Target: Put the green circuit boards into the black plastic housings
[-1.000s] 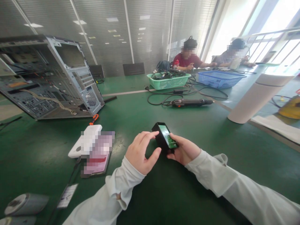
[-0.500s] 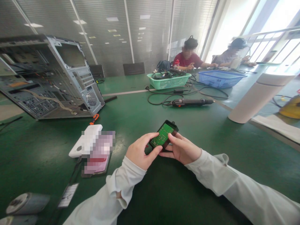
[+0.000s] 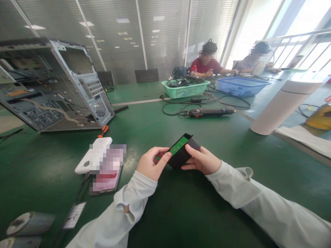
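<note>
A small black case with a green circuit board inside is held above the green table, tilted so its black side faces the camera. My left hand pinches its left end between thumb and fingers; something reddish shows by those fingers, too small to make out. Around the right end, my right hand is closed, thumb on the near side and fingers underneath. Left of the hands lie a white device and a pink phone-like object, both partly blurred.
An open computer case stands at the left. Ahead lie a black electric screwdriver, a green basket of cables and a blue basket. A pale bottle stands right. Two people sit beyond.
The black case has been tipped, so less of the green board and more of its black side shows. My left hand has shifted slightly left along with it.
</note>
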Demonstrator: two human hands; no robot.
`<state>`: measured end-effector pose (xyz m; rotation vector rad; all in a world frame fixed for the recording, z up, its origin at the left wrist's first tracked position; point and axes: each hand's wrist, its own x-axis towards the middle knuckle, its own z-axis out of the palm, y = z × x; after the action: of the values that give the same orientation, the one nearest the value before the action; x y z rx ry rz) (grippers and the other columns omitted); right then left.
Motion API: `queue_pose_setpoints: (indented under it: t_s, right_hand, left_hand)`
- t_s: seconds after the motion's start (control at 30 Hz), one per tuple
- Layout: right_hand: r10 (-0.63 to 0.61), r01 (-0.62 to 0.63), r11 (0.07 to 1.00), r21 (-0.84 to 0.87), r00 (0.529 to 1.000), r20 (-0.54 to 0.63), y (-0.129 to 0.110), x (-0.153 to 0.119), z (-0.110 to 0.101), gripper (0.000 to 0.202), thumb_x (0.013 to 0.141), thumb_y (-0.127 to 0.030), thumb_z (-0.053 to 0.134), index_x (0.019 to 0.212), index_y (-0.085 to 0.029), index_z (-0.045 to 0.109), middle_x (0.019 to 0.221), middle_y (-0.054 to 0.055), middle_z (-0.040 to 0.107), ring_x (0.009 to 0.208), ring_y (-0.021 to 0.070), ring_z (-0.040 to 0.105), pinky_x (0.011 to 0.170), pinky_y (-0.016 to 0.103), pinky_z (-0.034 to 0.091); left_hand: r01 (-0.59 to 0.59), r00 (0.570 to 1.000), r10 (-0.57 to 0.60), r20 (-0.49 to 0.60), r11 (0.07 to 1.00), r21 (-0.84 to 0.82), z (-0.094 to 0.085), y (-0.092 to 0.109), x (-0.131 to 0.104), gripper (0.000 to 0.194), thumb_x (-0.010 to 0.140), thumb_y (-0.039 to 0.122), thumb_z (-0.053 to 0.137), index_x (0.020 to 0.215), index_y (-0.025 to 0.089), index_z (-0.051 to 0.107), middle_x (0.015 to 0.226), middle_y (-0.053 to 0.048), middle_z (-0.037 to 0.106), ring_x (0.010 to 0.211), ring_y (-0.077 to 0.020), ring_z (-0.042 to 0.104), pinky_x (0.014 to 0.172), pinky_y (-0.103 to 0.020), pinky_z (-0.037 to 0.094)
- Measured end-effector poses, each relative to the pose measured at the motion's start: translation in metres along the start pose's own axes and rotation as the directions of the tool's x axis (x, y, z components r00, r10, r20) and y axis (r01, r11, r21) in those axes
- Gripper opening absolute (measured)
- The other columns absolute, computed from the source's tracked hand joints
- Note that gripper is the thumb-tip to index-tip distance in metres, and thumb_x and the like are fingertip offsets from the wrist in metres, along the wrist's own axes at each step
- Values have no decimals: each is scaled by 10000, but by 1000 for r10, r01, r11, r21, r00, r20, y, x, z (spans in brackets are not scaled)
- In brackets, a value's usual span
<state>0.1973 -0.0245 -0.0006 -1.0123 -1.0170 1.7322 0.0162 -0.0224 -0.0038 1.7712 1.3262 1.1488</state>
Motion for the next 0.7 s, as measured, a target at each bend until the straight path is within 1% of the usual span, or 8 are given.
queue_pose_setpoints:
  t_s: [0.1,0.2,0.33,0.43,0.5,0.53,0.63,0.7]
  right_hand:
    - [25,-26,999,-23,999,-39,-5,1,-1,349,819,-421,614,1013,-172,464,813,55,628,641,159,639,523,207,531]
    - [-20,14,995,-95,997,-70,-6,4,-2,293,829,-398,592,944,-167,452,701,37,613,566,145,622,429,149,464]
    - [-33,0,977,-212,988,-152,-2,13,-8,257,813,-379,579,828,-150,463,540,25,565,425,126,559,325,123,362]
    - [-56,4,965,-263,980,-190,0,20,-14,305,786,-428,572,752,-147,457,456,15,518,352,123,505,289,139,312]
    - [-63,10,962,-271,981,-184,0,22,-16,353,762,-481,562,721,-150,448,424,11,494,343,124,493,292,148,307]
    - [-65,15,961,-278,983,-172,-1,21,-16,372,745,-503,562,714,-150,447,421,11,492,346,125,493,297,151,308]
    - [-107,70,944,-324,989,-99,-3,17,-11,415,674,-526,598,767,-142,471,459,16,525,367,124,500,314,158,324]
    - [-135,106,934,-342,989,-62,-2,14,-6,458,629,-511,631,854,-134,497,491,0,537,368,114,486,323,167,340]
  left_hand:
    - [149,989,-145,41,979,-138,2,-3,2,380,742,483,559,834,141,695,760,-55,688,676,-164,613,533,-240,471]
    - [260,965,-242,100,938,-232,4,-5,3,408,705,532,580,707,137,682,607,-20,644,550,-134,579,492,-230,462]
    - [349,936,-316,153,884,-311,5,-7,3,365,682,505,616,646,143,631,556,-2,618,503,-114,584,482,-210,455]
    - [406,914,-371,168,844,-349,4,-9,6,301,693,446,609,666,148,584,550,1,617,504,-116,611,472,-190,449]
    - [470,882,-416,221,808,-356,3,-11,11,228,709,373,575,763,152,582,527,1,619,480,-120,610,449,-183,439]
    - [521,852,-452,263,781,-345,3,-11,14,216,711,329,549,826,149,581,500,1,613,448,-121,597,430,-181,430]
    - [667,736,-554,390,692,-277,2,-12,22,316,695,233,488,979,120,571,415,10,569,354,-118,537,372,-176,394]
    - [657,743,-536,402,697,-285,2,-12,23,338,732,259,457,1018,125,580,458,1,589,359,-113,541,351,-168,381]
